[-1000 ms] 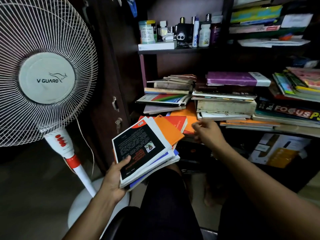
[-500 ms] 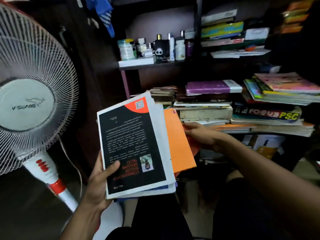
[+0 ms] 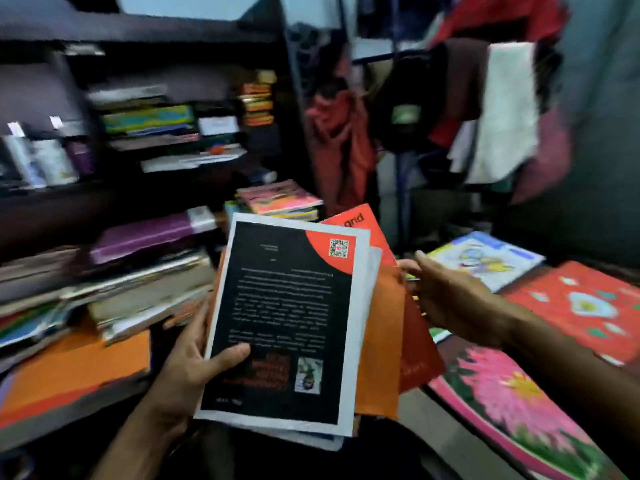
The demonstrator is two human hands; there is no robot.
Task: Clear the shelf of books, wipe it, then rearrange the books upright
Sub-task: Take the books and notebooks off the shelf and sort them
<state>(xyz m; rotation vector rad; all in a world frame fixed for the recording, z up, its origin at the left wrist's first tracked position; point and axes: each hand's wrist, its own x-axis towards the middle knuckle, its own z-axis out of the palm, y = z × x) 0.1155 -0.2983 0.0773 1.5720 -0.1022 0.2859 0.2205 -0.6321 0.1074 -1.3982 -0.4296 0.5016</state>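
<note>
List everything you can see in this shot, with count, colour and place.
black book: one, black with white border, top of the held stack
orange books: a few, orange and red, fanned behind the black book
purple book: one, purple, on a pile on the shelf
shelf piles: several, mixed colours, lying flat at left
floral cloth: one, red and pink, at right
picture book: one, pale blue, on the cloth
hanging clothes: several, red, white, dark, upper right
left hand: grips the stack
right hand: at the orange books' edge
</note>
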